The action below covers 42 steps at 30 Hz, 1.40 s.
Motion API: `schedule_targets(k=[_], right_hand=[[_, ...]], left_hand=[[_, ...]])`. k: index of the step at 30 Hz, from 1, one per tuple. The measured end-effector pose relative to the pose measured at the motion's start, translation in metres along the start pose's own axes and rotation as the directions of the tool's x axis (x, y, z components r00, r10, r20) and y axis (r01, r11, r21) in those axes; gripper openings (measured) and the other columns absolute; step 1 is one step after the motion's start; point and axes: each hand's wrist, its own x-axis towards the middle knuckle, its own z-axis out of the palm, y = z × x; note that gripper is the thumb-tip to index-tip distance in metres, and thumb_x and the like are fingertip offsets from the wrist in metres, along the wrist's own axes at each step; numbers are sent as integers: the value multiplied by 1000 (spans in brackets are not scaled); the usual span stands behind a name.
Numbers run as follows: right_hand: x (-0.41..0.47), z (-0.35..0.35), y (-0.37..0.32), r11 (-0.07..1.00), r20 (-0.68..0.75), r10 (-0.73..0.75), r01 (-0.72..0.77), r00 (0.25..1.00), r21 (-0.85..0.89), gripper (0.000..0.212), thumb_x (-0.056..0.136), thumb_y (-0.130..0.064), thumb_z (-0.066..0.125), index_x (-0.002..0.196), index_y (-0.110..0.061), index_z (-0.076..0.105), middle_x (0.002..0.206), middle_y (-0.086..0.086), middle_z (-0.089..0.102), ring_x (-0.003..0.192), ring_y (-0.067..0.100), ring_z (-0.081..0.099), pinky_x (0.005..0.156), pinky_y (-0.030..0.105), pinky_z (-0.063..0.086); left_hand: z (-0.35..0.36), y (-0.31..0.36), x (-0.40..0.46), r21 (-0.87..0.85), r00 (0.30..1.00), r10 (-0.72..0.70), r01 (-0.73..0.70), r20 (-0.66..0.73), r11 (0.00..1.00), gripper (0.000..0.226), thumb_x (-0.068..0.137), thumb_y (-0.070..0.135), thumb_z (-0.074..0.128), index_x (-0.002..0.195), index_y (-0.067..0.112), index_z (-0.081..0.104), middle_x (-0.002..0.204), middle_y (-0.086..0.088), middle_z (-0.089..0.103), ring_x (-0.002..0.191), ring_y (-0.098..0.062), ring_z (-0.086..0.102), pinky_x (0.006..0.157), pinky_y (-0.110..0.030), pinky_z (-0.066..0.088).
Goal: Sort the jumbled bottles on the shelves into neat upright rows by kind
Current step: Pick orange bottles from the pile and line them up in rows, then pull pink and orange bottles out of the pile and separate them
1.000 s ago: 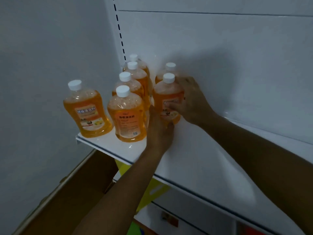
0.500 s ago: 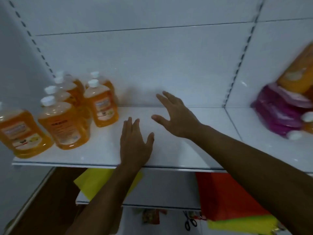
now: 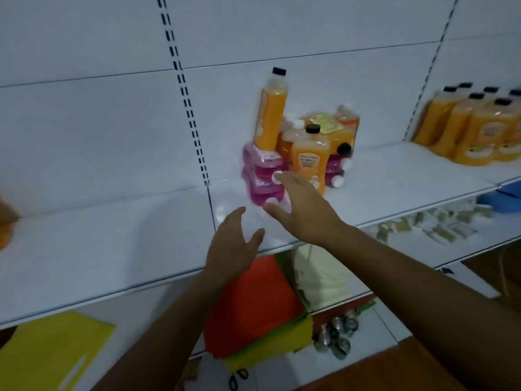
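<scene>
Pink bottles [image 3: 263, 176] lie stacked under jumbled orange bottles [image 3: 308, 153] on the shelf [image 3: 112, 249]. View has swung right from the sorted row; right hand [image 3: 304, 213] and left hand [image 3: 232, 246], fingers spread, both empty, now reach for this pile.

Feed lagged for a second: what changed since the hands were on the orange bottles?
Both hands let go of that bottle and swung rightward. The right hand now reaches at the jumbled pile of pink bottles; the left hand follows, open. Both remain empty.
</scene>
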Motion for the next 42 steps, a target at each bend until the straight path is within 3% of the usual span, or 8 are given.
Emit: schedule_targets(k=[8, 11, 16, 20, 24, 31, 38, 42], right_hand=[[38, -59, 27, 994, -238, 30, -3, 971, 114, 49, 92, -33, 62, 134, -15, 47, 132, 5, 54, 117, 20, 52, 91, 29, 42], [74, -68, 28, 995, -300, 15, 14, 954, 95, 52, 90, -36, 62, 134, -15, 46, 129, 5, 55, 114, 19, 54, 93, 33, 47], [144, -74, 30, 995, -304, 71, -44, 950, 94, 62, 89, -38, 64, 141, -16, 37, 135, 8, 49, 119, 20, 51, 92, 28, 44], [189, -73, 25, 982, -285, 152, -113, 946, 151, 69, 90, -38, 64, 144, -13, 29, 128, 8, 53, 103, 14, 53, 79, 22, 40], [219, -65, 22, 939, -231, 249, -176, 941, 296, 74, 88, -44, 65, 144, -16, 25, 114, 1, 50, 96, 18, 54, 71, 23, 42], [240, -49, 16, 904, -306, 285, -149, 908, 401, 57, 88, -24, 66, 136, -18, 36, 124, 6, 55, 104, 20, 56, 88, 34, 53], [222, -59, 2, 898, -317, 159, -4, 935, 439, 53, 91, -29, 64, 137, -18, 40, 126, 0, 53, 101, 9, 45, 82, 20, 47], [197, -62, -11, 890, -262, 51, 75, 964, 449, 51, 89, -28, 65, 135, -19, 44, 106, -10, 52, 92, 6, 52, 71, 11, 47]], left_hand=[[-5, 50, 45, -47, 992, 113, -116, -60, 992, 52, 93, 34, 59, 139, 15, 43, 137, -3, 53, 110, -2, 44, 86, -9, 28], [-14, 59, 83, -66, 984, 164, -169, -75, 983, 42, 91, 35, 59, 129, 21, 46, 110, 16, 55, 86, 13, 49, 68, 6, 32], [-17, 63, 168, -57, 984, 125, -133, -125, 990, 60, 92, 39, 61, 141, 15, 37, 136, -4, 52, 121, -22, 52, 88, -26, 38], [-11, 63, 217, -117, 986, 130, -142, -107, 983, 60, 91, 40, 61, 140, 16, 36, 120, 8, 49, 106, -12, 51, 83, -21, 45], [1, 57, 244, -107, 982, 168, -177, -84, 978, 85, 79, 63, 62, 145, 21, 28, 133, -1, 54, 116, -20, 57, 93, -43, 52], [8, 46, 256, -126, 969, 187, -209, -164, 970, 63, 83, 40, 70, 136, 23, 40, 126, 0, 56, 113, -17, 54, 91, -33, 46], [-16, 47, 225, -174, 958, 144, -190, -246, 966, 92, 77, 50, 74, 148, 19, 25, 145, -2, 42, 128, -20, 44, 102, -39, 44], [-30, 51, 187, -211, 969, 145, -187, -200, 959, 89, 79, 43, 74, 147, 20, 23, 142, 2, 43, 116, -10, 43, 90, -30, 43]])
